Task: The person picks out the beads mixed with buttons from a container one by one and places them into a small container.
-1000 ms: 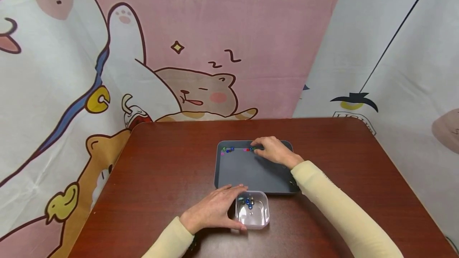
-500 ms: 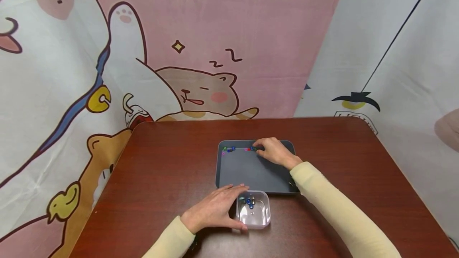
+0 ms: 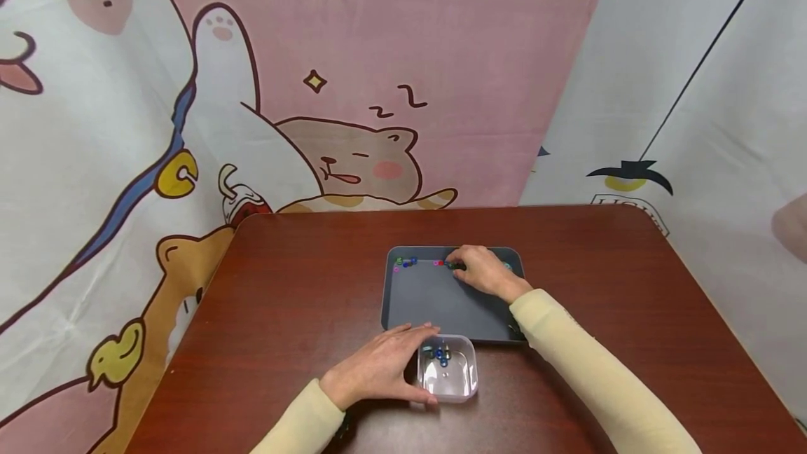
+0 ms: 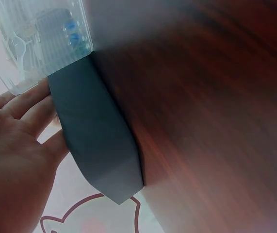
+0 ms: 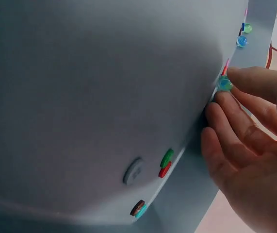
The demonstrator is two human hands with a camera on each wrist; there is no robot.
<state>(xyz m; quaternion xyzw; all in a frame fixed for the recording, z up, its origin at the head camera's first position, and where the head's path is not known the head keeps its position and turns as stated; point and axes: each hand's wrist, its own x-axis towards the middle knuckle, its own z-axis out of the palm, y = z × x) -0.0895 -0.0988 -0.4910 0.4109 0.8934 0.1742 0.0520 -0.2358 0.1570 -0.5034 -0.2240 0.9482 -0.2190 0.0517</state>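
In the head view my left hand [image 3: 378, 366] spans the left side of a small clear plastic box [image 3: 473, 377], thumb at the near corner and fingers at the far one. Several blue and dark marbles [image 3: 439, 354] lie in the box. My right hand [image 3: 484, 272] reaches over the far side of a grey tray [image 3: 429, 300]. Seen from the right wrist, its thumb and index fingertip pinch a blue-green glass marble [image 5: 224, 84] low by the tray's wall. The other fingers bend loosely beside the wall.
A row of buttons and marbles [image 3: 405, 264] lies in the tray's far left corner. Nearer the right wrist are a grey button [image 5: 133, 171], a green button [image 5: 167, 158] and a red button [image 5: 165, 170]. The brown table [image 3: 302, 279] meets a cartoon-printed cloth [image 3: 479, 90] behind.
My right hand stays at the tray's far wall, its fingertips shifting slightly nearer and rightward. A turquoise piece now shows behind it. My left hand keeps its place at the box.
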